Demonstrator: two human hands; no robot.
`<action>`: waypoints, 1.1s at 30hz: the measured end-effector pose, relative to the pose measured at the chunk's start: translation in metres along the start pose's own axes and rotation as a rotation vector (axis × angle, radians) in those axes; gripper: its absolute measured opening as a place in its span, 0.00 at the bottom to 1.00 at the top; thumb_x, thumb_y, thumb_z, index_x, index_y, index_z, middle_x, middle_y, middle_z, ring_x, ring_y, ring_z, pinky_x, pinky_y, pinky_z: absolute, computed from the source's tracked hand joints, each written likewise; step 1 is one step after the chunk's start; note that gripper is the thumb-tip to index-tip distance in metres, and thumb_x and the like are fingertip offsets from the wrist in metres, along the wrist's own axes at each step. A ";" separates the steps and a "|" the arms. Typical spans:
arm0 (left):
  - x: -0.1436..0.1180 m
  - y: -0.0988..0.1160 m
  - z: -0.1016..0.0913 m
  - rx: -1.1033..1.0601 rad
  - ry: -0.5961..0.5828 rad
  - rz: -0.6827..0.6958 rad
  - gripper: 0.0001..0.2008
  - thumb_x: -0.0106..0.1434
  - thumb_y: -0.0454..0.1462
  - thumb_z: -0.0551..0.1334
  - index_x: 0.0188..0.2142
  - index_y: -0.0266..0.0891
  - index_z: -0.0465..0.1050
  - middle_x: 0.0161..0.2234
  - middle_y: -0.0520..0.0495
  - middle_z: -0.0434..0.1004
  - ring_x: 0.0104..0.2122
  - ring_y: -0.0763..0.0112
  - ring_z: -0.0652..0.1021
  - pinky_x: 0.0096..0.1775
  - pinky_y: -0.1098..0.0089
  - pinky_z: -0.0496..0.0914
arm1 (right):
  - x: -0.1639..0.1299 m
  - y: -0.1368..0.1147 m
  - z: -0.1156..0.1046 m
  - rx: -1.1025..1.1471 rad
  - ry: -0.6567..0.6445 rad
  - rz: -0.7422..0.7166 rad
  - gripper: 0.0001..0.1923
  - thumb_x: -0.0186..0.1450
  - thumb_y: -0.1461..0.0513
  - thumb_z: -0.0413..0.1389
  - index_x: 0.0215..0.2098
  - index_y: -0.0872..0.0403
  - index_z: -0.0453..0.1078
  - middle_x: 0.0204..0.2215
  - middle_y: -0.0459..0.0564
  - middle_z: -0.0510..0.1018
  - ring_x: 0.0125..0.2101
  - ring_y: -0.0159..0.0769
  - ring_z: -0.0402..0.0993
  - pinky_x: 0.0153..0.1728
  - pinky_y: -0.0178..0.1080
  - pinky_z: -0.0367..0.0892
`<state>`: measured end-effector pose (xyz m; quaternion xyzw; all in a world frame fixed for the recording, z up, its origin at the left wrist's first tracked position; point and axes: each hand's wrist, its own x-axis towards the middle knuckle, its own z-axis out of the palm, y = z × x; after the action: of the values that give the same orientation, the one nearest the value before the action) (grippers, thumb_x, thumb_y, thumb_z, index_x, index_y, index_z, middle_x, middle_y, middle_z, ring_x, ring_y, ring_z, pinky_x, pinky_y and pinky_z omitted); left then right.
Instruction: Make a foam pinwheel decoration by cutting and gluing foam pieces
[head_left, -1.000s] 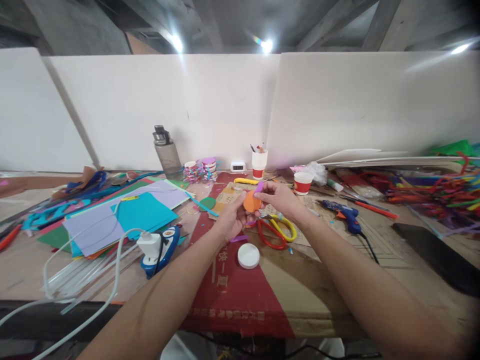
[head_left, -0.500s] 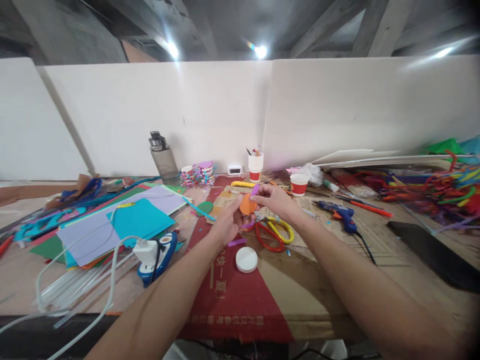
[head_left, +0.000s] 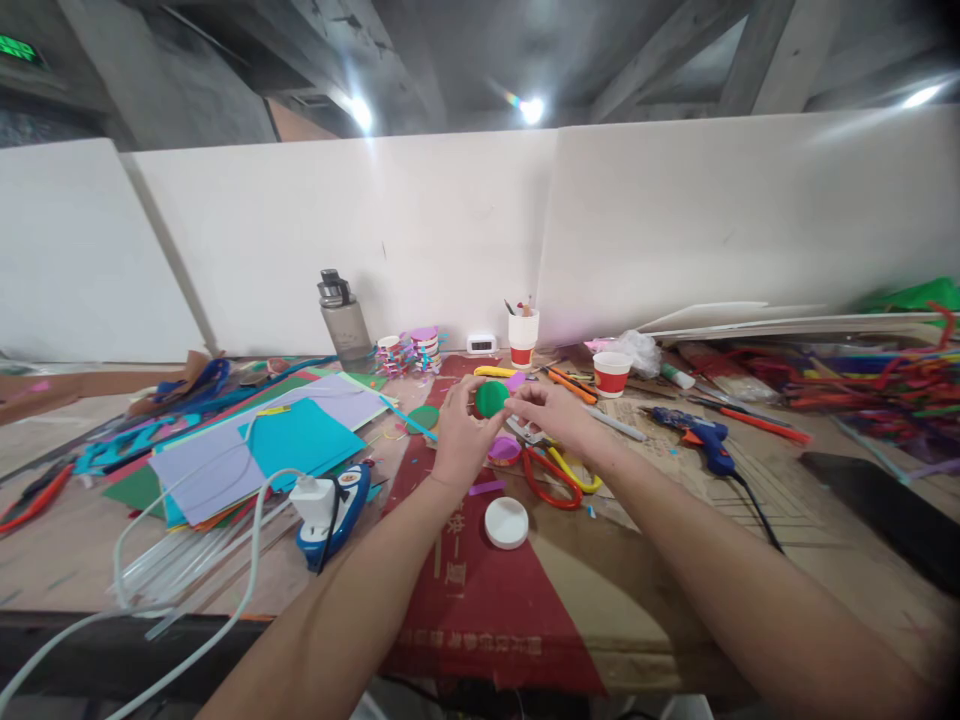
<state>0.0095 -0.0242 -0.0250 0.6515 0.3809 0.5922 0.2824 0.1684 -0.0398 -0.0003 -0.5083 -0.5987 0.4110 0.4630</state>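
Note:
Between my hands is a small round paper disc (head_left: pixel 493 399) whose green face shows, with a purple paper strip (head_left: pixel 516 381) at its upper right edge. My left hand (head_left: pixel 463 432) grips the disc's left side between thumb and fingers. The fingertips of my right hand (head_left: pixel 553 414) pinch at its right edge, beside the strip. Below them lie a purple ring-shaped piece (head_left: pixel 505 449) and scissors with red and yellow handles (head_left: pixel 553 480). Closer to me are a loose purple strip (head_left: pixel 487 488) and a round white lid (head_left: pixel 506 523). Another green disc (head_left: pixel 422 419) lies left of my left hand.
Coloured paper sheets (head_left: pixel 201 477) and a blue power strip (head_left: pixel 335 515) with a white cable occupy the left. On the right are a blue glue gun (head_left: pixel 709 442), a paper cup (head_left: pixel 612 376) and a black phone-like slab (head_left: pixel 885 510). A bottle (head_left: pixel 345 325) stands at the back.
The held disc showed orange half a second ago and now shows green, with the purple strip still at its edge. The whole view has shifted slightly, so things appear further right.

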 end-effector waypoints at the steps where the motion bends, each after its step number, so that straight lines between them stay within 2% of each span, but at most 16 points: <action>1: 0.000 0.001 -0.001 0.018 -0.008 0.012 0.22 0.51 0.39 0.74 0.45 0.44 0.73 0.50 0.42 0.73 0.52 0.57 0.72 0.53 0.62 0.66 | -0.001 -0.001 0.002 -0.011 0.013 0.008 0.12 0.56 0.54 0.62 0.25 0.54 0.69 0.19 0.42 0.71 0.21 0.28 0.64 0.24 0.33 0.60; 6: 0.000 0.000 0.000 -0.004 -0.055 -0.012 0.25 0.48 0.38 0.75 0.46 0.44 0.72 0.52 0.41 0.72 0.55 0.55 0.71 0.52 0.62 0.66 | 0.000 -0.004 0.003 -0.060 0.065 0.062 0.08 0.55 0.60 0.60 0.23 0.53 0.68 0.17 0.42 0.71 0.20 0.29 0.64 0.23 0.33 0.59; 10: 0.002 -0.002 0.002 -0.188 -0.058 -0.146 0.26 0.51 0.40 0.74 0.49 0.41 0.71 0.49 0.42 0.75 0.48 0.61 0.75 0.47 0.66 0.68 | 0.002 -0.001 -0.006 -0.146 0.073 -0.006 0.08 0.54 0.59 0.60 0.23 0.53 0.67 0.19 0.41 0.70 0.21 0.29 0.63 0.24 0.34 0.58; 17: 0.005 -0.003 0.000 -0.338 -0.226 -0.329 0.16 0.51 0.45 0.73 0.35 0.38 0.78 0.34 0.48 0.78 0.33 0.70 0.74 0.37 0.71 0.66 | 0.001 0.001 -0.012 -0.256 -0.021 -0.187 0.10 0.54 0.56 0.59 0.22 0.53 0.67 0.21 0.42 0.70 0.24 0.29 0.62 0.27 0.34 0.58; 22: 0.004 -0.005 0.001 -0.380 -0.166 -0.331 0.12 0.52 0.43 0.72 0.32 0.38 0.78 0.28 0.52 0.75 0.28 0.74 0.70 0.31 0.73 0.62 | 0.002 0.001 -0.008 -0.151 -0.032 -0.134 0.11 0.53 0.54 0.59 0.26 0.53 0.69 0.23 0.42 0.70 0.25 0.30 0.63 0.27 0.35 0.58; 33: 0.003 -0.012 0.005 -0.513 -0.197 -0.472 0.15 0.48 0.43 0.74 0.30 0.36 0.77 0.28 0.51 0.76 0.28 0.74 0.73 0.35 0.71 0.67 | 0.004 0.008 -0.006 -0.213 0.015 -0.116 0.09 0.55 0.56 0.58 0.23 0.53 0.69 0.20 0.43 0.71 0.22 0.30 0.62 0.24 0.34 0.57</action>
<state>0.0123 -0.0143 -0.0341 0.5076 0.3308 0.5212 0.6010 0.1761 -0.0349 -0.0057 -0.5221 -0.6637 0.3138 0.4341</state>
